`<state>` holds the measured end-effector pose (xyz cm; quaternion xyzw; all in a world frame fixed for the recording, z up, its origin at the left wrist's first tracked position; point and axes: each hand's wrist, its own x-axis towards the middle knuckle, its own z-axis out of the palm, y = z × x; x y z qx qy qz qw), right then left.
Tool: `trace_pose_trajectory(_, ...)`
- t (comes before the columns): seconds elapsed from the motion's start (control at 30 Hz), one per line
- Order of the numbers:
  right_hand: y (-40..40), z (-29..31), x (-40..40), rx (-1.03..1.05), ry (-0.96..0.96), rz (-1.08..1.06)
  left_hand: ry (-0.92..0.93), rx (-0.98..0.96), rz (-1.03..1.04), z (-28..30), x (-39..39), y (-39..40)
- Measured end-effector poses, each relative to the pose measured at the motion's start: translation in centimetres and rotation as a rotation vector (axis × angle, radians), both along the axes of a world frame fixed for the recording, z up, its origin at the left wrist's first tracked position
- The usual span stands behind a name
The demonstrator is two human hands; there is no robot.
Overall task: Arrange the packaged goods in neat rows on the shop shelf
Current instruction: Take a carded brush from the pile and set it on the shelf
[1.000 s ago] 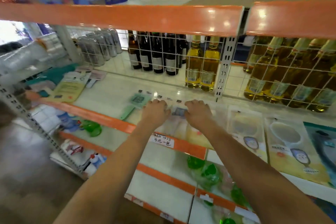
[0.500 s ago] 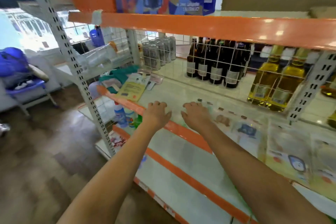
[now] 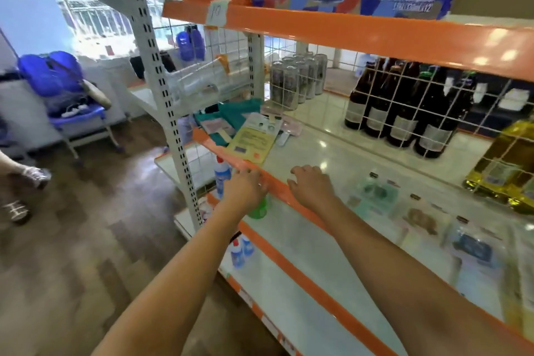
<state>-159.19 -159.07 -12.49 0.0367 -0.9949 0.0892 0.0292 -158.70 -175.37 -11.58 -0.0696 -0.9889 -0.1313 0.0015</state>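
While both arms reach forward, the shop shelf fills most of the view: a pale, glossy board with an orange front edge, backed by a white wire grid. Behind that grid stand dark bottles, silver cans and yellow oil bottles. The packaged goods lie flat on the shelf at the right, in a loose row of clear and pale sleeves with small dark hang tabs; motion blur hides their print. More packets sit heaped at the shelf's left end, topped by a yellow card pack tilted over teal ones. The right hand rests palm down on the bare shelf just behind the orange edge, fingers relaxed and slightly bent, its grip around nothing. The left hand lies at the orange edge itself, fingers loosely curled over it, holding no packet. Both hands are between the two groups of packets, touching neither.
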Motion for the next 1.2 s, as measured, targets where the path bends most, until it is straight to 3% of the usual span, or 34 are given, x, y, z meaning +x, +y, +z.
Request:
trace_pose_trajectory(0.53, -1.2, -0.7, -15.3, 0.008, -0.083, -0.015, 0.017, -0.042, 0.059, 0.5, -13.5, -2.7)
trace_pose_trajectory(1.2, -3.6, -2.5, -24.0, -0.135, -0.103, -0.522, 0.044, -0.091, -0.362, -1.9, -26.0, -2.4)
